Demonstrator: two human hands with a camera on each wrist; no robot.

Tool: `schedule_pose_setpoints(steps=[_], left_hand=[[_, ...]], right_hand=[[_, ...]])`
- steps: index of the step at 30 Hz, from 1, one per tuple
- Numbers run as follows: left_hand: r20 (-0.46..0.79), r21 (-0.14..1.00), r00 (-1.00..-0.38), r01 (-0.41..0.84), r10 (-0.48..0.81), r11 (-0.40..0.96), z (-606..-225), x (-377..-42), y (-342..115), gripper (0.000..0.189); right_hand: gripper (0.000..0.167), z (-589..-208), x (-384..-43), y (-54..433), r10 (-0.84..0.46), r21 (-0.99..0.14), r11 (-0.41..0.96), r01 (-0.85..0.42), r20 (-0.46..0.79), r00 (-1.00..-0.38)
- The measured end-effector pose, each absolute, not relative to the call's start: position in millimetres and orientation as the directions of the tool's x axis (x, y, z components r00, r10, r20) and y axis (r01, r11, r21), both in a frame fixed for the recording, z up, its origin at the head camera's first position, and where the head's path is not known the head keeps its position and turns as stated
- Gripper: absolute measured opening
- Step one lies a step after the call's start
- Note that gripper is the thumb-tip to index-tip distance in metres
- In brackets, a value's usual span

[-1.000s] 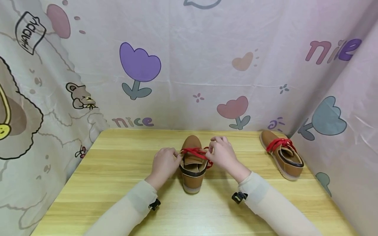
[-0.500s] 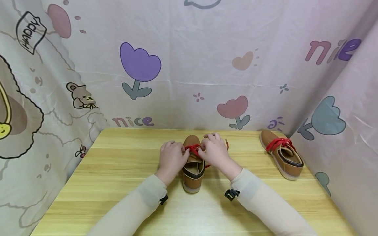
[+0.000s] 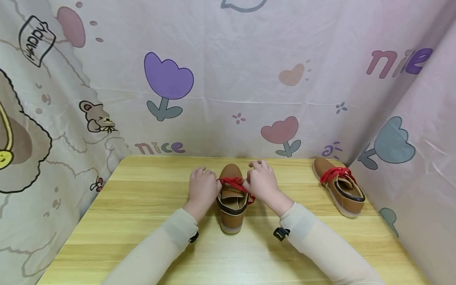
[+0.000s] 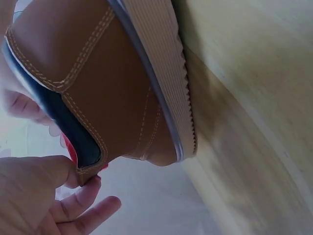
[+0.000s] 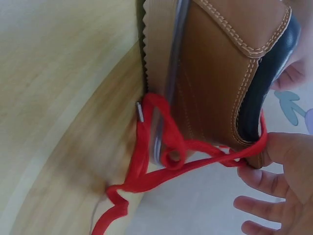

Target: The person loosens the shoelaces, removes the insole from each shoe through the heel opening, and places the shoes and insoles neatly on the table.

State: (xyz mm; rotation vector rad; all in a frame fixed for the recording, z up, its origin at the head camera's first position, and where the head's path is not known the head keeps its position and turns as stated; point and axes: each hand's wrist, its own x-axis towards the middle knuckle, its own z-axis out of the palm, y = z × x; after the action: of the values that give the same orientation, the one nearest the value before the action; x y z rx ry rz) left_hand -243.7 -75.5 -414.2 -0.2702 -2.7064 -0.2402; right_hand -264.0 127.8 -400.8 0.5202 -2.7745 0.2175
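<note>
A brown shoe (image 3: 232, 220) with a dark padded collar stands on the table, heel toward me, laced with a red shoelace (image 3: 233, 181). At its left side my left hand (image 3: 203, 190) pinches the edge of the lacing flap (image 4: 89, 175) between thumb and index finger, the other fingers loose below. Opposite it, my right hand (image 3: 263, 184) pinches the right lacing flap (image 5: 255, 160), where the lace passes by the thumb. In the right wrist view, loose lace ends (image 5: 146, 180) hang down the shoe's side to the table.
A matching brown shoe (image 3: 350, 208) with red laces tied over its top stands at the table's right rear. The wooden table (image 3: 142, 221) meets a printed curtain (image 3: 221, 71) at the back and on both sides.
Both hands moved inward over the laces half a second ago, then drew apart again to the two flaps. The near shoe has stayed in place.
</note>
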Motion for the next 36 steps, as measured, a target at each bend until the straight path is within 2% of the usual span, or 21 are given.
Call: schedule_pose_setpoints(steps=[18,27,36], left_hand=[[0.331,0.220,-0.937,0.190,0.110,0.957,-423.6,-248.2,-88.9,0.025],[0.438,0.288,-0.893,0.249,0.104,0.925,-424.8,-245.2,-81.0,0.029],[0.476,0.284,-0.861,0.345,0.181,0.895,-428.5,-241.2,-77.5,0.021]], right_hand=[[0.022,-410.3,-264.5,138.9,-0.246,-0.156,0.941,-0.300,0.295,-0.923],[0.025,-410.3,-261.6,135.8,-0.276,-0.203,0.906,-0.370,0.377,-0.884],[0.024,-411.3,-257.9,129.5,-0.297,-0.222,0.890,-0.399,0.382,-0.875]])
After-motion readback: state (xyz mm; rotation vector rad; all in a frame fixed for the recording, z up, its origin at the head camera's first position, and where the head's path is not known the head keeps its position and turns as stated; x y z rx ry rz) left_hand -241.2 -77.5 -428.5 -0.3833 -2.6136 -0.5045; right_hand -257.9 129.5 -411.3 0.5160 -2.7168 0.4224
